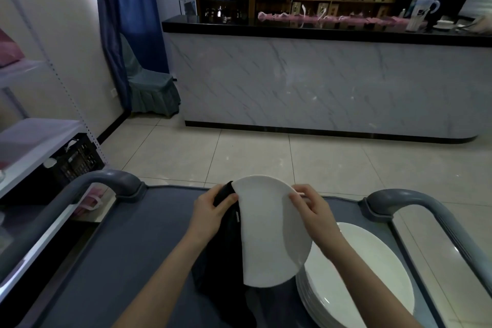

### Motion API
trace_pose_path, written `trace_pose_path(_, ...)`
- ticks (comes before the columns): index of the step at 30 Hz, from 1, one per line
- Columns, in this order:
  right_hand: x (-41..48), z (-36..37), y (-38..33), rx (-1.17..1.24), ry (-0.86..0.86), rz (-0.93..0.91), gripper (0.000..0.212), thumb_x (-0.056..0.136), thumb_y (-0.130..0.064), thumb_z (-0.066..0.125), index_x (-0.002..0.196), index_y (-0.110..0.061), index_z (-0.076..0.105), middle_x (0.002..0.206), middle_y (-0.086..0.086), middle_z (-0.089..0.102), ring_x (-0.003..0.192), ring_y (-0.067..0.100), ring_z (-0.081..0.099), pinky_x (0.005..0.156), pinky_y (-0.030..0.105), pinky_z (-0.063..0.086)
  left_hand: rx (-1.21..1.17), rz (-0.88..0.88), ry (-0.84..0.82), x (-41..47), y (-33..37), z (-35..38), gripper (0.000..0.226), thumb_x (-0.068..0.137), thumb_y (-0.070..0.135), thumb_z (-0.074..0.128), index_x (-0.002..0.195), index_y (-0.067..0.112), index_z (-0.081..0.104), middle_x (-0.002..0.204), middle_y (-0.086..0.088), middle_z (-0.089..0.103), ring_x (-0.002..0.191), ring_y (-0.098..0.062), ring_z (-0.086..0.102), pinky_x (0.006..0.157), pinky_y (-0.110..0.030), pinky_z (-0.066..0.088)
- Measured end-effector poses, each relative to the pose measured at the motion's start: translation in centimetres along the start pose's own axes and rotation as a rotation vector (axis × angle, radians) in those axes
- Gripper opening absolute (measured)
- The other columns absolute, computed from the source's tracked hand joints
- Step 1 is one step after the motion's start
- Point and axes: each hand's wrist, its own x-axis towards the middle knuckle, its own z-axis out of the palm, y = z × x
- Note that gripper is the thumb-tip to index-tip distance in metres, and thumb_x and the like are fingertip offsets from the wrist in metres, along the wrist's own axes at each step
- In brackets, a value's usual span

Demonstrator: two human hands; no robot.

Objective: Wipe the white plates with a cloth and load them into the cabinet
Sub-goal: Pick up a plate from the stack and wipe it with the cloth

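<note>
1. The white plate (269, 229) is held up on edge and tilted over the cart (133, 247). It is just above and to the left of the stack of plates (359, 274), which sits at the cart's near right corner.
2. The right hand (311, 210) pinches the plate's far right rim, with its fingers curled over the edge. The left hand (210, 213) grips the dark cloth (221, 261) bunched against the left rim, and the rest of the cloth hangs down beside the plate.
3. The step in hand looks like wiping this plate. To do it well, the right hand should hold the rim firmly and turn the plate round. The left should draw the cloth along rim and face so that no arc is missed.
4. Both faces need a pass. The back is hidden, so whether it has been wiped cannot be told.
5. Keeping the plate's low edge off the stack would avoid a chip.
6. No cabinet shows plainly, and this plate is not yet loaded.
</note>
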Motion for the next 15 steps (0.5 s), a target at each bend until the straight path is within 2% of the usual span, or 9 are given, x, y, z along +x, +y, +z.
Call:
trace_pose_path(3, 1.3, -0.8, -1.2, -0.173, -0.223, -0.028, 0.010, 0.091, -0.040, 0.064, 0.090, -0.031, 0.059, 0.084, -0.011, 0.072, 0.076, 0.005, 0.063, 0.064, 0.017, 0.044, 0.146, 0.111, -0.133, 0.4, 1.2, 0.1, 0.029, 0.085, 0.020, 0.075, 0.065, 0.036, 0.060, 0.058, 0.018, 0.056, 0.056, 0.005, 0.047, 0.056, -0.012, 0.037)
trace_pose_path(6, 2.0, 0.1, -1.6, -0.477, -0.376, -0.151, 0.024, 0.095, -0.044, 0.058, 0.091, -0.020, 0.061, 0.082, -0.005, 0.065, 0.076, 0.007, 0.057, 0.067, 0.023, 0.041, 0.211, 0.159, -0.254, 0.5, 2.1, 0.6, 0.035, 0.084, 0.021, 0.076, 0.061, 0.041, 0.058, 0.057, 0.019, 0.053, 0.056, 0.004, 0.045, 0.056, -0.011, 0.034)
trace_pose_path(8, 2.0, 0.8, -1.4, -0.458, -0.322, -0.215, 0.034, 0.098, -0.041, 0.053, 0.081, -0.012, 0.059, 0.070, -0.004, 0.056, 0.066, 0.004, 0.047, 0.063, 0.024, 0.036, 0.203, 0.150, -0.249, 0.3, 2.0, 0.7, 0.031, 0.084, 0.022, 0.075, 0.063, 0.037, 0.058, 0.057, 0.017, 0.052, 0.057, 0.004, 0.043, 0.056, -0.013, 0.034)
trace_pose_path(9, 1.8, 1.0, -1.2, -0.419, -0.276, -0.232, 0.034, 0.099, -0.039, 0.053, 0.077, -0.013, 0.059, 0.066, -0.005, 0.054, 0.064, 0.002, 0.046, 0.062, 0.023, 0.035, 0.183, 0.133, -0.237, 0.1, 1.9, 0.7, 0.026, 0.085, 0.023, 0.075, 0.066, 0.032, 0.060, 0.059, 0.015, 0.053, 0.058, 0.003, 0.044, 0.057, -0.015, 0.036)
trace_pose_path(11, 1.4, 1.1, -0.8, -0.335, -0.191, -0.236, 0.027, 0.098, -0.035, 0.056, 0.073, -0.026, 0.062, 0.067, -0.013, 0.058, 0.066, -0.001, 0.050, 0.063, 0.018, 0.037, 0.125, 0.088, -0.194, -0.4, 1.6, 0.5, 0.013, 0.086, 0.024, 0.074, 0.075, 0.025, 0.067, 0.065, 0.008, 0.061, 0.063, -0.001, 0.051, 0.062, -0.021, 0.042)
trace_pose_path(13, 0.7, 1.3, -0.2, -0.224, -0.071, -0.196, 0.029, 0.097, -0.034, 0.057, 0.068, -0.035, 0.061, 0.065, -0.018, 0.058, 0.065, -0.002, 0.050, 0.062, 0.013, 0.036, 0.050, 0.046, -0.090, -1.1, 1.0, 0.3, 0.011, 0.088, 0.021, 0.072, 0.078, 0.024, 0.069, 0.068, 0.007, 0.066, 0.064, -0.001, 0.056, 0.062, -0.020, 0.045)
trace_pose_path(15, 0.2, 1.4, 0.7, -0.095, 0.105, -0.140, 0.034, 0.097, -0.033, 0.057, 0.063, -0.030, 0.058, 0.059, -0.014, 0.051, 0.059, 0.001, 0.043, 0.057, 0.014, 0.034, -0.080, -0.029, 0.046, -1.8, 0.2, 0.3, 0.017, 0.091, 0.017, 0.068, 0.075, 0.024, 0.068, 0.067, 0.009, 0.068, 0.064, -0.002, 0.058, 0.059, -0.016, 0.045)
